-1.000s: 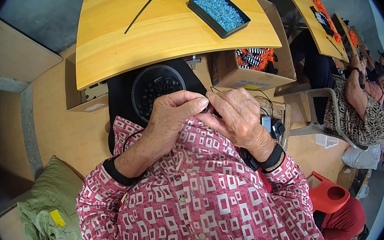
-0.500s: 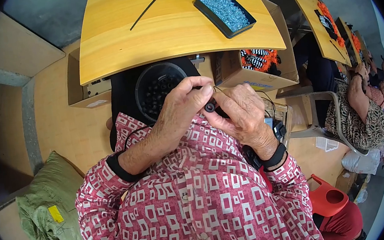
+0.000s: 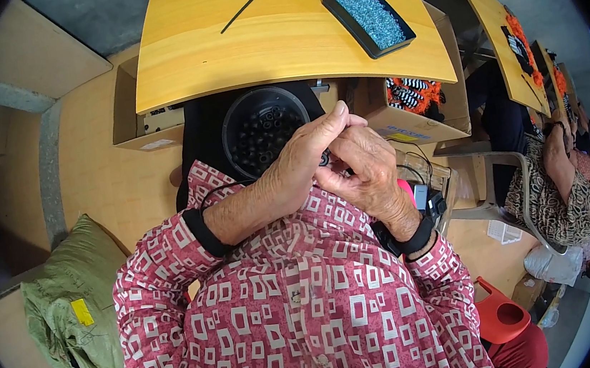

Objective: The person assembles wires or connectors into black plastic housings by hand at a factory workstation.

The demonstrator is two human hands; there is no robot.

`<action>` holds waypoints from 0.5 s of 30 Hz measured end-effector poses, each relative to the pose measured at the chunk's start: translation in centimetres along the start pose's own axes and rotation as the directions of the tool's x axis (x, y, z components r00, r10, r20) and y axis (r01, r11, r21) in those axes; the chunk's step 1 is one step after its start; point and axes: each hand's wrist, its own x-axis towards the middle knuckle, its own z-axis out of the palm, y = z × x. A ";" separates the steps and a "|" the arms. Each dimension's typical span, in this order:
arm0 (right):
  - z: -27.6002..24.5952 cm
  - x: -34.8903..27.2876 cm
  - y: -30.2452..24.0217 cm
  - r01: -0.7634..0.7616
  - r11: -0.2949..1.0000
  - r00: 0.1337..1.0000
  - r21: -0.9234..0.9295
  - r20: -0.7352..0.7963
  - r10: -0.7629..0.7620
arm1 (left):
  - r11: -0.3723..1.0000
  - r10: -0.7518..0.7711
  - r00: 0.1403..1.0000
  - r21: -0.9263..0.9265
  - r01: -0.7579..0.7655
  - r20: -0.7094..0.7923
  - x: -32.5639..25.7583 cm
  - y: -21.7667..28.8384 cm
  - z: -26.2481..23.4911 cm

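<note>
My left hand (image 3: 305, 147) and my right hand (image 3: 366, 166) meet in front of my chest, above my lap. A small black round part with a hole in its end (image 3: 325, 158) shows between them, mostly covered by fingers. My right hand is closed with its fingers curled around this part. The left thumb lies straight along the top, and the other left fingers are closed and mostly hidden behind the right hand. Just beyond my left wrist, a dark bucket (image 3: 231, 144) holds many loose black round parts (image 3: 262, 141).
A yellow wooden table (image 3: 239, 60) stands ahead, bearing a black tray of clear bluish beads (image 3: 371, 18) and a thin black rod (image 3: 251, 5). Cardboard boxes (image 3: 439, 122) sit below. A green sack (image 3: 71, 308) lies left; a red stool (image 3: 501, 313) and seated people are right.
The left thumb has straightened and the left hand has closed over the right fingers, so the black part is more covered. The view has shifted, moving the table and bucket rightward.
</note>
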 end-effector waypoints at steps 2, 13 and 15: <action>0.3 -0.2 0.3 0.008 1.000 1.000 0.003 -0.009 -0.008 | 0.998 -0.047 0.999 -0.050 0.047 -0.002 -0.1 0.2 0.3; 1.1 -0.8 0.5 -0.163 0.975 0.985 0.154 0.090 0.150 | 0.975 -0.164 0.986 -0.154 0.161 -0.011 -0.3 -0.2 0.1; 1.2 -0.8 0.4 -0.125 0.978 0.991 0.169 0.062 0.116 | 0.986 -0.140 0.989 -0.100 0.134 -0.048 -0.4 -0.4 0.1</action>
